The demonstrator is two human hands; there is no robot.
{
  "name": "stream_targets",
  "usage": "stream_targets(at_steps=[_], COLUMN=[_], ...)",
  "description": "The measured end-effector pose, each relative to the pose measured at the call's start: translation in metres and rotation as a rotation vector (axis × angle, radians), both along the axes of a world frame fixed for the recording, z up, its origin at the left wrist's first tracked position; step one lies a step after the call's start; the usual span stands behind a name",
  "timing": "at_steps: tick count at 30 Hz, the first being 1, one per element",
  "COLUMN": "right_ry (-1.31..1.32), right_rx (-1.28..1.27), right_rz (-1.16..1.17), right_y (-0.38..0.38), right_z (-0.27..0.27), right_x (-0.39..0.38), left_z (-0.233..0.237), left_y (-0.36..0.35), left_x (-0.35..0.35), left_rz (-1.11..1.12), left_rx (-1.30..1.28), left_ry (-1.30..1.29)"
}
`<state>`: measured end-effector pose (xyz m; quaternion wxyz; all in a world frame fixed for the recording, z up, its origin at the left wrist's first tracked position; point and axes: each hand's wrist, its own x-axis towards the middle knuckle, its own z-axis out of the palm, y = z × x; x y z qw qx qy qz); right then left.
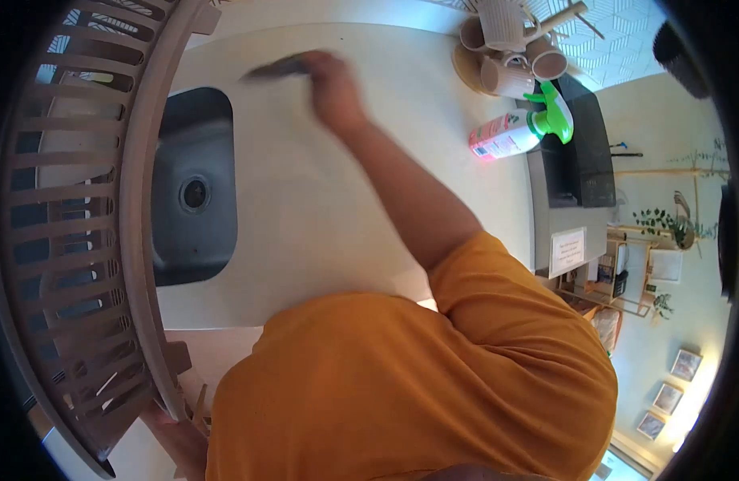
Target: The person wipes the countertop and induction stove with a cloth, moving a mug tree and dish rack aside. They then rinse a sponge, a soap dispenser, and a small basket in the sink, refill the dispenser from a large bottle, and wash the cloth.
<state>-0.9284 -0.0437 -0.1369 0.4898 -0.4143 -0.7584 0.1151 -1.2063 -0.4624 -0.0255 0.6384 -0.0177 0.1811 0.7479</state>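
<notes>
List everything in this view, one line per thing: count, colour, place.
dish rack: one, beige, raised at left, close to camera
sink: one, steel, set in counter
counter: one, off-white, middle
dark cloth: one, blurred, on counter, top
mugs: several, beige, on stand, top right
spray bottle: one, pink, green trigger, below mugs
black appliance: one, right
orange shirt: one, bottom
left hand: bottom left, at rack's lower edge, grip hidden
right hand: top, at cloth, blurred

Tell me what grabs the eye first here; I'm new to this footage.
A big beige dish rack fills the left side, close to the camera, beside the steel sink. The right hand, blurred, holds a dark cloth on the white counter; an orange shirt fills the bottom.
</notes>
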Motion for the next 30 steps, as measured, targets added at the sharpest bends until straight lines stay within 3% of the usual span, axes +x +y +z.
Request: stream_targets(at_steps=[1,4,6,9,11,15,16,18,20,22,26,30], right_ry=[0.041,-0.552,-0.775,-0.664,-0.721,-0.643,-0.645,-1.057,-0.908,-0.971,-0.817,-0.655], right_rx=[0.033,-0.305,-0.462,-0.446,-0.483,-0.529,-0.527,-0.589,-0.394,-0.247,-0.113,-0.217], right_rz=[0.019,-0.393,-0.525,-0.524,-0.703,-0.791,-0.79,-0.571,-0.495,-0.387,-0.242,-0.144], right_y=[0.019,0.036,0.073,0.114,0.141,0.181,0.178,0.168,0.165,0.15,0.138,0.125], right_z=[0.012,0.002,-0.049,-0.062,-0.061,-0.063,-0.057,-0.041,-0.07,-0.072,-0.088,-0.059], right_x=[0.035,0.106,0.136,0.155,0.153,0.123,0.107,0.067,0.027,-0.017,-0.089,-0.128], left_z=[0.0,-0.001,-0.001,-0.003,-0.004,-0.005,-0.006,-0.009,-0.013,-0.019,-0.019,-0.012], left_y=[0.002,0.006,0.006,0.009,0.013,0.015,0.017,0.022,0.028,0.036,0.048,0.056], left_x=[0.003,0.012,0.018,0.029,0.034,0.037,0.036,0.034,0.032,0.031,0.03,0.025], left_rz=[0.005,0.021,0.037,0.065,0.079,0.095,0.098,0.096,0.091,0.082,0.058,0.039], left_rx=[0.001,-0.02,-0.038,-0.055,-0.061,-0.07,-0.075,-0.081,-0.092,-0.097,-0.102,-0.096], left_ry=[-0.004,-0.022,-0.029,-0.041,-0.046,-0.053,-0.054,-0.064,-0.074,-0.089,-0.095,-0.085])
